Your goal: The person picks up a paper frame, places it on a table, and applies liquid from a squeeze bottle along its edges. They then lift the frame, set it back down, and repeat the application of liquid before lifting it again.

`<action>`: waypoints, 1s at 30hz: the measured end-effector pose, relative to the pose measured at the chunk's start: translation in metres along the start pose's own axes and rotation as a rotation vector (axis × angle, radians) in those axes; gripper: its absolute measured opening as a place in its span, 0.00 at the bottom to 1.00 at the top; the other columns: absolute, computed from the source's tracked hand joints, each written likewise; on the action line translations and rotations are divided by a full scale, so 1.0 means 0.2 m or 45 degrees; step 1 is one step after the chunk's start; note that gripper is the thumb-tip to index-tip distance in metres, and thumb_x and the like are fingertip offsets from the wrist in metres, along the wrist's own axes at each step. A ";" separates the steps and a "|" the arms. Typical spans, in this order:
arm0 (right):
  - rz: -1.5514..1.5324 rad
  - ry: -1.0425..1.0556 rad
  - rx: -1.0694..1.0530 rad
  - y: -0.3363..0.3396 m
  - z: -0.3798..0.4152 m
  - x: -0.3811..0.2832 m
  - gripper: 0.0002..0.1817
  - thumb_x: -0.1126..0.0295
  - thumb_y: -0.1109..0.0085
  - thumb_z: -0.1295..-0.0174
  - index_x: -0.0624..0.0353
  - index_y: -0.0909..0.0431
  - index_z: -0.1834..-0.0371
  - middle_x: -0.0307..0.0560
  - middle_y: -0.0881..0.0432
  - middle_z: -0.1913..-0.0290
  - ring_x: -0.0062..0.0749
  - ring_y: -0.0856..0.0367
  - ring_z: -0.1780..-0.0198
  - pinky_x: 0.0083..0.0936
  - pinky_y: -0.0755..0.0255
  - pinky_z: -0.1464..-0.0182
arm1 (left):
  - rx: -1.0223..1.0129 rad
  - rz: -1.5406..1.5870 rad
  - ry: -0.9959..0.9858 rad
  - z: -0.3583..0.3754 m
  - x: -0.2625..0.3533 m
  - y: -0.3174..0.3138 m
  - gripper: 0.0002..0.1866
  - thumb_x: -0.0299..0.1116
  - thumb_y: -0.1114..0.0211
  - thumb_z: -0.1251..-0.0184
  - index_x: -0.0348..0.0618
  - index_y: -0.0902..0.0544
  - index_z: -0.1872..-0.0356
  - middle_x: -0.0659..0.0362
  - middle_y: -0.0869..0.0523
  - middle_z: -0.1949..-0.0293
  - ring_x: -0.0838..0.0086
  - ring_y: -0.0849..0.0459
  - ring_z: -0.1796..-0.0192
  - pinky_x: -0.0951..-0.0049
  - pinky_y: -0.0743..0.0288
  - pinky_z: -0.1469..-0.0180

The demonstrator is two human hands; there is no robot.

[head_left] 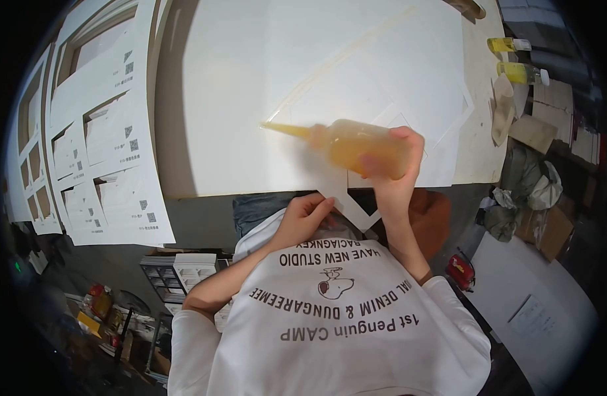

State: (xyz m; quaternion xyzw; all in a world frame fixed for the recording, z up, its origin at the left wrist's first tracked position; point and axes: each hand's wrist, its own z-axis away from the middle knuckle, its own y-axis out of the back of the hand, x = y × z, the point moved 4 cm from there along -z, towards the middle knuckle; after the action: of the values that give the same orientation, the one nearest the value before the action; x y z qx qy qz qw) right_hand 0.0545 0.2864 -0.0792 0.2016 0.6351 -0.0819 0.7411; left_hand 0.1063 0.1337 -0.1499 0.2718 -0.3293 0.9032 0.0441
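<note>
My right hand is wrapped round a translucent squeeze bottle of amber liquid, tilted on its side. Its long yellow nozzle points left, with the tip over the white sheet, at the lower end of a pale yellowish line. Near my waist, my left hand is closed, thumb and fingers at the edge of a thin white angular card piece that overhangs the table's front edge. Part of that piece lies behind the bottle and my right hand.
White cut-out boards with printed codes stand at the left. Two yellow-liquid bottles lie at the back right edge. Cardboard boxes and bags are beyond the table's right side. An orange-brown stool is below the front edge.
</note>
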 end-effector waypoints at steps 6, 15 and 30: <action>-0.079 0.050 0.212 0.04 -0.01 -0.01 0.26 0.71 0.33 0.50 0.57 0.38 0.52 0.41 0.31 0.60 0.23 0.28 0.59 0.16 0.29 0.61 | -0.096 -0.252 -0.020 0.02 0.01 -0.03 0.14 0.35 0.48 0.32 0.33 0.20 0.63 0.60 0.17 0.69 0.82 0.23 0.69 0.81 0.30 0.65; -0.641 -0.296 0.003 0.15 -0.01 -0.03 0.23 0.66 0.44 0.41 0.53 0.42 0.46 0.41 0.29 0.60 0.23 0.26 0.63 0.16 0.31 0.77 | 0.053 -0.232 -0.182 0.02 0.00 -0.01 0.13 0.32 0.49 0.32 0.32 0.21 0.64 0.60 0.17 0.71 0.81 0.22 0.72 0.81 0.30 0.69; -0.115 -0.102 0.527 0.65 -0.10 0.05 0.19 0.72 0.43 0.42 0.52 0.38 0.49 0.40 0.29 0.60 0.22 0.28 0.66 0.16 0.37 0.76 | 0.154 -0.267 -0.085 0.03 -0.02 -0.02 0.11 0.33 0.46 0.33 0.34 0.22 0.63 0.61 0.17 0.70 0.84 0.23 0.72 0.83 0.31 0.69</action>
State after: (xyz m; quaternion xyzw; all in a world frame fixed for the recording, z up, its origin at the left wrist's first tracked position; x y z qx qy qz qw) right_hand 0.0869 0.4142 -0.0652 0.3174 0.5832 -0.2516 0.7042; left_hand 0.1124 0.1340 -0.1461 0.3368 -0.2454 0.9023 0.1108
